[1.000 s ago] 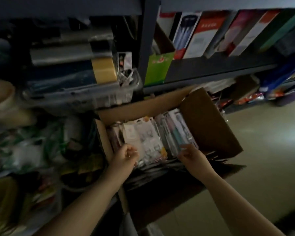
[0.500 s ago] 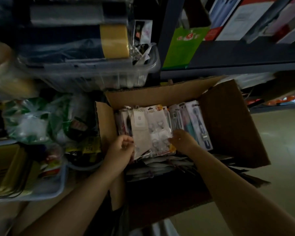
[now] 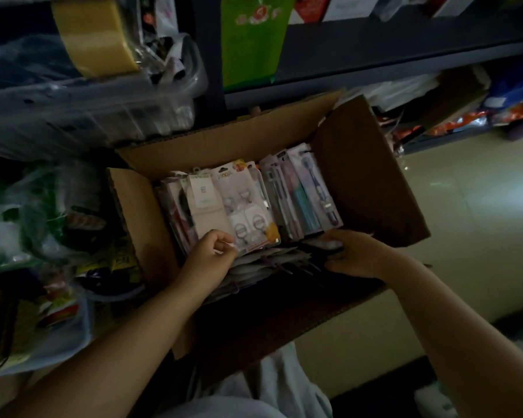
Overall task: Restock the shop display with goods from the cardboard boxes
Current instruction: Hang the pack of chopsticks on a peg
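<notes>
The packets [image 3: 248, 206] stand upright in the cardboard box [image 3: 366, 182]. The left hand [image 3: 212, 254] pinches the near edge of a front packet; the right hand [image 3: 354, 254] curls over the flat stack [image 3: 269, 260] at the box's near side. Pulling one packet may drag its neighbours over.

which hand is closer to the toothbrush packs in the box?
Right. The right hand sits just below the toothbrush packs, fingers curled on dark packets at their near edge. The left hand is farther left, pinching the near edge of the hook pack.
</notes>
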